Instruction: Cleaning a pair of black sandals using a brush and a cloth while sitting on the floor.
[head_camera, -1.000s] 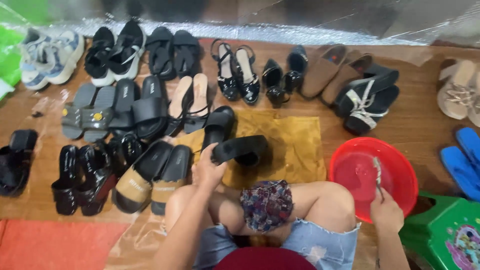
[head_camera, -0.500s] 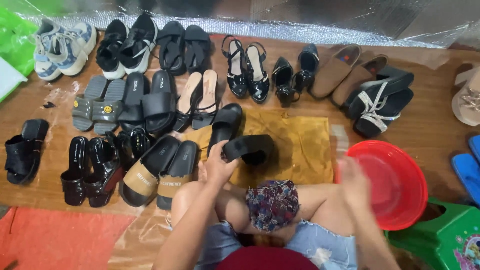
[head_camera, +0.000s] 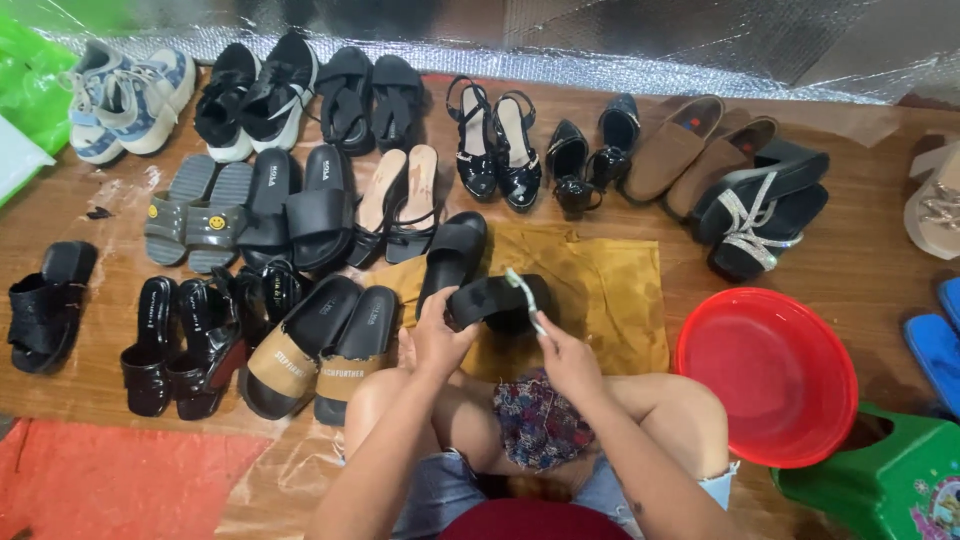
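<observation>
The widest risk is the crowd of footwear on the floor (head_camera: 860, 270): the black slide sandal (head_camera: 495, 300) is held low over the yellow cloth (head_camera: 610, 290), and a slip, I judge, would drop it onto its mate (head_camera: 452, 255) lying just beside. The red basin (head_camera: 770, 375) stands near the right elbow and could be knocked. The left hand (head_camera: 440, 340) has its grip closed around the sandal's near end; the right hand (head_camera: 565, 355) pinches a pale toothbrush (head_camera: 527, 298) against the strap, where loose bristles might skid off. The sandal looks matte black, thick-soled, with one broad band.
</observation>
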